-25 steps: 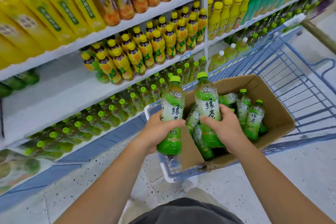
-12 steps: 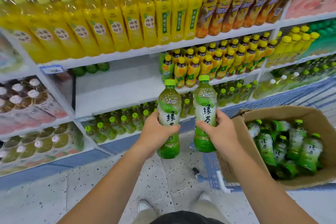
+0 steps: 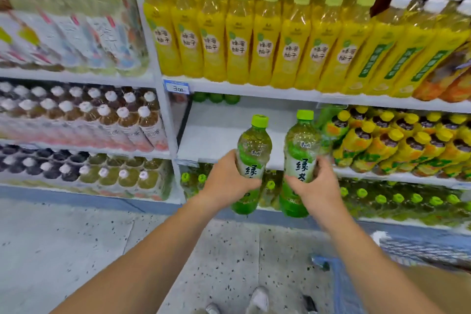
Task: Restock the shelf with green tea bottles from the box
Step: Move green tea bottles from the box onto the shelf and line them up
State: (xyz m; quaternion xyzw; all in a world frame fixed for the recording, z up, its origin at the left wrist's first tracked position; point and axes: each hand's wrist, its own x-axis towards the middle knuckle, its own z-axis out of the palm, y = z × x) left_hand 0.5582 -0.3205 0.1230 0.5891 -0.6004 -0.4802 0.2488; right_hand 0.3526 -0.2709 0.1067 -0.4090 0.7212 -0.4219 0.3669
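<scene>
Both hands are full at the centre of the frame. Our left hand [image 3: 226, 181] curls round the left green tea bottle [image 3: 252, 150], our right hand [image 3: 314, 186] round the right green tea bottle [image 3: 300, 145], both upright before the bare white shelf [image 3: 216, 135]. Orange-labelled bottles [image 3: 377, 145] crowd its right side. Against the earlier frame, the box [image 3: 433, 285] has slid to the lower right corner. Labels read "绿茶" — the price tag [image 3: 177, 88] reads "3.00".

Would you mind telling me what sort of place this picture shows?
Most likely a shop's drinks aisle: white shelves packed with rows of yellow bottles, a price tag on a shelf edge, and a blue cart nearby.
</scene>
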